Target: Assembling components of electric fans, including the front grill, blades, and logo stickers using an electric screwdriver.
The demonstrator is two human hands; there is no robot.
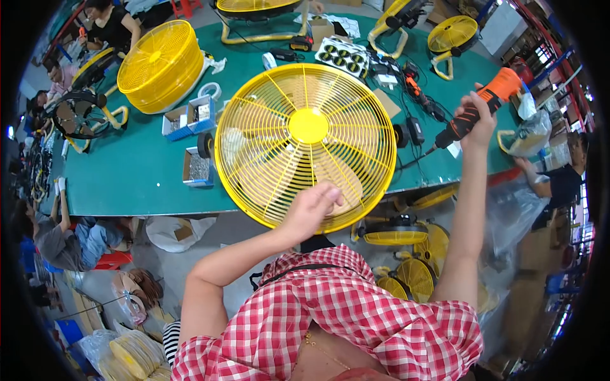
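Right hand [478, 122] grips orange-black power screwdriver [502, 84]; casing markings too small to read. Left hand [312, 208] over yellow fan grille [308, 126], fingers curled; whether pinching anything, cannot tell.

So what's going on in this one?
A person in a red-and-white checked top is at a green table with a big round yellow fan right in front. The left hand, fingers curled, is over the near part of its guard; whether it touches or holds anything is unclear. The right hand grips an orange-and-black power driver off to the right, its tip apart from the fan. An open blue-sided box of small parts sits left of the fan.
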